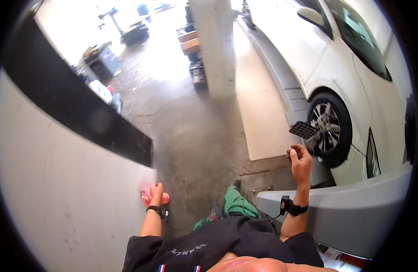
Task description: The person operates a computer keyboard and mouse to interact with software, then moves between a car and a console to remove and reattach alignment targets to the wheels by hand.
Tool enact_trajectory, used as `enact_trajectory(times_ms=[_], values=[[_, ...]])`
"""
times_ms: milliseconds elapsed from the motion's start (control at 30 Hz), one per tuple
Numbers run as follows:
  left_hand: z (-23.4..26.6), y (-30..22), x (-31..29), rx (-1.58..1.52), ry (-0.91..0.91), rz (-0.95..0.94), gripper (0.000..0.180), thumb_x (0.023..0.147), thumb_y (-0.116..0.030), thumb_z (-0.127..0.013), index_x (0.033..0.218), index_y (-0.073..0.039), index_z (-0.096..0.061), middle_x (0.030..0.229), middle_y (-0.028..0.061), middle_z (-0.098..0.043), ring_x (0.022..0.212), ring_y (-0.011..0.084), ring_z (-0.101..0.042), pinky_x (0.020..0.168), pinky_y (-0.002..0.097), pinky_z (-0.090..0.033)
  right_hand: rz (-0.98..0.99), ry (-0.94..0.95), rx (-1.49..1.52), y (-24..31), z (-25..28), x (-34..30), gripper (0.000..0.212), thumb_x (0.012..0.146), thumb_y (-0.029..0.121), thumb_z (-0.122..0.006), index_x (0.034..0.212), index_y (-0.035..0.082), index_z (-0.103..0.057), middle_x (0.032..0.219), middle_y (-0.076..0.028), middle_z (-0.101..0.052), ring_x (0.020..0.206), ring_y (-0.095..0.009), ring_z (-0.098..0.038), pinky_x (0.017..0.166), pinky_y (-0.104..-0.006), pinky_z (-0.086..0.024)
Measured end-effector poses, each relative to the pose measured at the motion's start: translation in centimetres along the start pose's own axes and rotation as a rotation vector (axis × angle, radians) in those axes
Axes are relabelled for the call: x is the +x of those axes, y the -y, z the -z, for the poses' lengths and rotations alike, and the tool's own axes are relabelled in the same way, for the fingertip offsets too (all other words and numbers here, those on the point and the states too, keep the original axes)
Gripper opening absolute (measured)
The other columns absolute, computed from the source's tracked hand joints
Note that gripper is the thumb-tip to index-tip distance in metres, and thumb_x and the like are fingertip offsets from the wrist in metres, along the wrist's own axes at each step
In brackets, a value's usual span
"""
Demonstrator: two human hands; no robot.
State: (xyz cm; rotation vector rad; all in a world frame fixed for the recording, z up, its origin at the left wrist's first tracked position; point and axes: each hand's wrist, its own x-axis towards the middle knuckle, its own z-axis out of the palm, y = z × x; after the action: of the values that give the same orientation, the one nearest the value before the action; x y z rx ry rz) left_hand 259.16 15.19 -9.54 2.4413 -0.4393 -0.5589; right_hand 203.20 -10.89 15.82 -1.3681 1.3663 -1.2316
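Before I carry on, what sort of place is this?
Probably a car workshop: a white car stands close by, a metal clamp with a black grid plate sits at its wheel, and boxes stand beside a pillar.

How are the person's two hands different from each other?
The left hand is wrapped around a red thing, while the right hand has loosely bent fingers and seems to hold nothing.
The left hand is beside a pale wall; the right hand is up near the car's wheel.
Both are bare, and each has a dark band around its wrist.
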Motion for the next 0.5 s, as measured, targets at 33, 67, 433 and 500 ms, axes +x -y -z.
enact_trajectory(times_ms=[33, 67, 433, 500], values=[[-1.1, -1.1, 3.7, -0.02, -0.002, -0.012, 0.036, 0.084, -0.027, -0.058, 0.1, 0.004, -0.068, 0.096, 0.0183, -0.071, 0.092, 0.028, -0.068, 0.082, 0.039, -0.051, -0.016, -0.009, 0.007, 0.3, -0.7, 1.4, 0.021, 0.097, 0.01, -0.057, 0.11, -0.005, -0.063, 0.092, -0.009, -0.071, 0.079, -0.012, -0.066, 0.073, -0.0254, -0.053], [-3.6, -4.7, 5.0, -0.092, 0.03, -0.067, 0.033, 0.085, -0.025, -0.058, 0.1, 0.003, -0.068, 0.095, 0.0159, -0.071, 0.09, 0.0261, -0.067, 0.081, 0.0372, -0.052, -0.039, -0.049, 0.014, -0.4, -0.1, 3.1, 0.021, 0.096, 0.011, -0.058, 0.11, -0.005, -0.063, 0.092, -0.009, -0.071, 0.08, -0.012, -0.067, 0.073, -0.0259, -0.054], [-16.2, -29.4, 8.9, -0.134, 0.463, -0.122, 0.032, 0.091, -0.023, -0.056, 0.116, -0.003, -0.062, 0.098, 0.007, -0.065, 0.078, 0.0174, -0.065, 0.06, 0.0293, -0.049, -0.18, -0.46, -0.056, -7.4, 7.4, 16.5, 0.021, 0.096, 0.01, -0.058, 0.112, -0.003, -0.064, 0.091, -0.007, -0.071, 0.076, -0.011, -0.066, 0.069, -0.023, -0.053], [-19.4, -32.4, 10.7, -0.143, 0.508, -0.096, 0.032, 0.091, -0.023, -0.055, 0.114, -0.001, -0.061, 0.093, 0.0072, -0.064, 0.077, 0.0175, -0.065, 0.059, 0.0291, -0.049, -0.217, -0.51, -0.095, -9.2, 9.3, 17.2, 0.021, 0.096, 0.01, -0.058, 0.112, -0.003, -0.064, 0.091, -0.007, -0.072, 0.075, -0.011, -0.066, 0.068, -0.0229, -0.053]])
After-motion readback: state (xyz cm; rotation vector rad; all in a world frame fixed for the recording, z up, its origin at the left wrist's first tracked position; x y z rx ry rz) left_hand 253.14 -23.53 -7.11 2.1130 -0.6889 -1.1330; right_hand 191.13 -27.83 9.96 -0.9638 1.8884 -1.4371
